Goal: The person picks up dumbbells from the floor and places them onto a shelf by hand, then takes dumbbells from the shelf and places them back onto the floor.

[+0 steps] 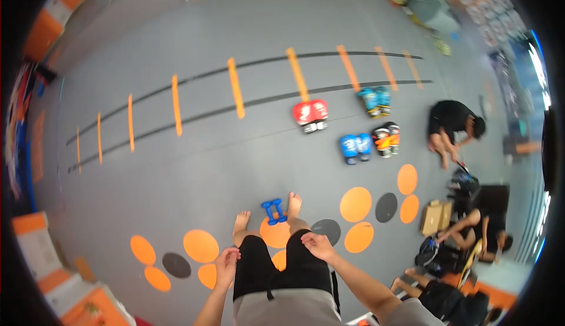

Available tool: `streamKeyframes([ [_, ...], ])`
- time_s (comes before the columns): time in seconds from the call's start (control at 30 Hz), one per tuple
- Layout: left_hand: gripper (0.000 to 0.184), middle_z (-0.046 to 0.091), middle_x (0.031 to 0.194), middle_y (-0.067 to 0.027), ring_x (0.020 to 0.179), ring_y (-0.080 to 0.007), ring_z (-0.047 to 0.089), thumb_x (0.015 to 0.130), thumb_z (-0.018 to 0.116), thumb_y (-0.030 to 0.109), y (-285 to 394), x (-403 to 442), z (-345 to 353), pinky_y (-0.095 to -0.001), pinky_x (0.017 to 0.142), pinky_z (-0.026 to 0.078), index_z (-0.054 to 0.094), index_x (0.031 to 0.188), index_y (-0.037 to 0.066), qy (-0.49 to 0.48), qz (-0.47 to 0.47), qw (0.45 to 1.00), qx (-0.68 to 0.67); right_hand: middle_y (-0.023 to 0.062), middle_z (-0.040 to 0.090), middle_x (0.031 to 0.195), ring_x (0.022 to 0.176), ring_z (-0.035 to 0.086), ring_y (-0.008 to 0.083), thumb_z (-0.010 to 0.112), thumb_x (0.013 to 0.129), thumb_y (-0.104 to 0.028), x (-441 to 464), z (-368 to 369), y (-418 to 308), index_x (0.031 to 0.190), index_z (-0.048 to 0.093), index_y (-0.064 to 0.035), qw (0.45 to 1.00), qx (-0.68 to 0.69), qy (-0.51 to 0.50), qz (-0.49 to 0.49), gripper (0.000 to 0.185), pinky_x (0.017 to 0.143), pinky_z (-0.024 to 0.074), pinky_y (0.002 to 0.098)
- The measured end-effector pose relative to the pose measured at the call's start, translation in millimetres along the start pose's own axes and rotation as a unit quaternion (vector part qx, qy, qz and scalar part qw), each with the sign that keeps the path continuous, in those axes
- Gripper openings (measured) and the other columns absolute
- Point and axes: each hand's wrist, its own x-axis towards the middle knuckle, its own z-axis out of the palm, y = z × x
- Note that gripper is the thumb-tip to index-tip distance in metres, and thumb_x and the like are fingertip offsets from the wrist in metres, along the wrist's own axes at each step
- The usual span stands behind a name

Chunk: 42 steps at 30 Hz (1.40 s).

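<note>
My left hand (pixel 226 263) hangs beside my left thigh, fingers loosely bent and holding nothing. Over my right knee is my right hand (pixel 318 246), its fingers loosely apart and empty; whether it touches the black shorts (pixel 256 264) I cannot tell. Between my bare feet a pair of blue dumbbells (pixel 274 212) lies on the floor, at the edge of an orange floor dot (pixel 275 235). Both hands are apart from the dumbbells.
An agility ladder (pixel 235 88) lies across the grey floor. Near its right half are boxing gloves: a red pair (pixel 311 115), a teal pair (pixel 375 101), a blue pair (pixel 356 148) and a black-orange pair (pixel 386 139). Several people sit at right, beside bags and a cardboard box (pixel 435 218).
</note>
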Motion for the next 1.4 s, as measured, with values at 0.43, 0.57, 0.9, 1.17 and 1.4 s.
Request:
streamKeyframes([
  [0.43, 0.016, 0.068, 0.086, -0.0060, 0.077, -0.0132, 0.064, 0.094, 0.053, 0.014, 118, -18, 17, -0.0258, 0.069, 0.050, 0.063, 0.097, 0.003, -0.495, 0.151, 0.786, 0.337, 0.0084, 0.068, 0.092, 0.083, 0.065, 0.0145, 0.052, 0.090, -0.004, -330, 149, -55, 0.101, 0.062, 0.0026, 0.786, 0.393, 0.477, 0.026, 0.016, 0.080, 0.0515, 0.0276],
  [0.57, 0.016, 0.068, 0.085, -0.0055, 0.077, -0.0125, 0.064, 0.093, 0.055, 0.017, 154, -59, 67, -0.0265, 0.066, 0.049, 0.063, 0.095, 0.004, -0.543, 0.162, 0.721, 0.398, 0.0093, 0.070, 0.088, 0.081, 0.068, 0.0153, 0.055, 0.088, -0.005, -389, 202, -57, 0.097, 0.066, 0.0003, 0.673, 0.413, 0.612, 0.049, 0.015, 0.077, 0.0530, 0.0272],
  [0.9, 0.016, 0.065, 0.089, -0.0077, 0.082, -0.0163, 0.063, 0.094, 0.053, 0.016, 95, -334, 149, -0.0277, 0.072, 0.050, 0.061, 0.098, 0.003, -0.707, 0.177, 0.620, 0.290, 0.0080, 0.070, 0.090, 0.085, 0.067, 0.0145, 0.055, 0.088, -0.008, -538, 242, -24, 0.100, 0.065, -0.0015, 0.598, 0.383, 0.704, -0.020, 0.017, 0.077, 0.0525, 0.0282],
  [1.17, 0.017, 0.064, 0.091, -0.0090, 0.085, -0.0183, 0.064, 0.096, 0.049, 0.013, -24, -544, 156, -0.0293, 0.075, 0.050, 0.060, 0.099, 0.000, -0.784, 0.091, 0.545, 0.282, 0.0064, 0.069, 0.086, 0.080, 0.066, 0.0132, 0.054, 0.088, -0.008, -709, 302, 100, 0.096, 0.065, -0.0015, 0.533, 0.397, 0.747, -0.006, 0.016, 0.075, 0.0525, 0.0283],
  [1.4, 0.016, 0.063, 0.087, -0.0078, 0.083, -0.0174, 0.063, 0.096, 0.049, 0.013, -117, -660, 180, -0.0293, 0.075, 0.050, 0.059, 0.096, 0.002, -0.827, -0.007, 0.467, 0.314, 0.0068, 0.068, 0.087, 0.083, 0.066, 0.0140, 0.052, 0.090, -0.007, -834, 351, 148, 0.096, 0.065, 0.0007, 0.396, 0.414, 0.820, 0.018, 0.016, 0.077, 0.0529, 0.0286],
])
